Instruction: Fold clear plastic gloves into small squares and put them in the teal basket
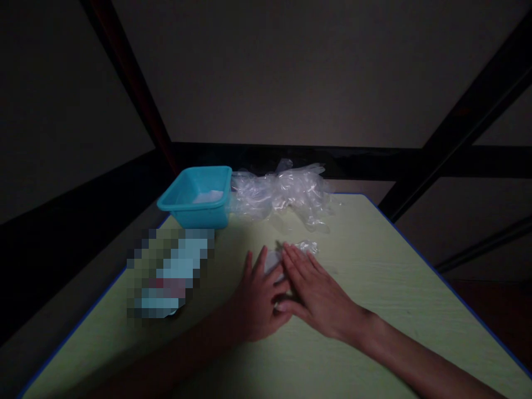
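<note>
Near the middle of the table (pixel 353 332), my left hand (pixel 260 302) lies palm down with its fingers spread. My right hand (pixel 313 293) rests flat beside it, fingers stretched out and close together, and the two hands touch at the thumbs and fingers. Between and under them shows a small translucent white sheet (pixel 272 261), probably thin plastic; most of it is hidden. A crumpled bit of clear plastic (pixel 308 246) sticks out beyond my right fingertips. Farther back lies a loose heap of clear plastic disposable gloves (pixel 286 191), apart from both hands.
A turquoise plastic basket (pixel 199 216) stands at the back left, with something whitish (pixel 210 197) inside. In front of it lies a pixelated light-blue object (pixel 178 271) that I cannot make out. The table has a blue edge; a dark bar and wall stand behind it.
</note>
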Motion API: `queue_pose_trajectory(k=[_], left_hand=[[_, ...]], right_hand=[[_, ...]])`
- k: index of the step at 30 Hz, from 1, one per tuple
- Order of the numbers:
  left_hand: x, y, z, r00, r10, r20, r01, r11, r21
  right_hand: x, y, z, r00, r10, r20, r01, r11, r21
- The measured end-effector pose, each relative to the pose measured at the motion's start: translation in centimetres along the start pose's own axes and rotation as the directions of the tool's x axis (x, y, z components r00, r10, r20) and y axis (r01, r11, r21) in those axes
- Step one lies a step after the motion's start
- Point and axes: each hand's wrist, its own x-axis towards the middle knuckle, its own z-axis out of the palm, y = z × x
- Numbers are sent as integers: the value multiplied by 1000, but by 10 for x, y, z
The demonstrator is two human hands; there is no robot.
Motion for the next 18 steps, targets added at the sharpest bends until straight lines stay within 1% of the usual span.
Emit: queue_pose_trajectory(k=[2, 5, 11, 18], left_hand=[[1, 1, 0, 1000, -4, -9, 4, 1000, -1], [1, 2, -1, 1000, -3, -30, 2, 1000, -9], [0, -1, -2, 1000, -2, 11, 2, 1000, 4], [-1, -1, -3, 1000, 0, 7, 0, 1000, 11]], right_hand=[[12, -4, 3, 999, 5, 54, -8, 998, 54], [14, 2, 7, 998, 29, 60, -34, 996, 79], [2, 22, 10, 996, 93, -2, -92, 995, 28], [-2, 28, 7, 988, 153, 30, -151, 986, -71]])
